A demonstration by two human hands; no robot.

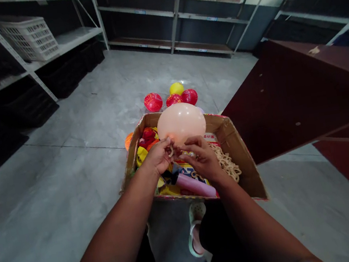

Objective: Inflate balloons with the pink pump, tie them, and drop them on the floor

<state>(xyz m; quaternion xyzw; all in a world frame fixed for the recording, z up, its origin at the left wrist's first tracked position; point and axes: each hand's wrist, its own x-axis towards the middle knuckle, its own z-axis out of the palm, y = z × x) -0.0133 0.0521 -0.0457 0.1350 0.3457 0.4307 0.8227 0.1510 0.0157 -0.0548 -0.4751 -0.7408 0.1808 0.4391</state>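
An inflated peach balloon (180, 122) floats just above an open cardboard box (247, 168). My left hand (157, 156) and my right hand (200, 156) meet under it, fingers pinched on the balloon's neck. Inside the box lie flat balloons (146, 141), a pink hand pump (195, 185) and a heap of pale rubber bands (227, 162).
Red balloons (153, 101) and a yellow balloon (176, 88) sit on the grey floor behind the box. A dark brown cabinet (300, 94) stands at the right. Metal shelving lines the left and back walls, with a white basket (29, 36) on a shelf. My sandalled foot (195, 228) shows below the box.
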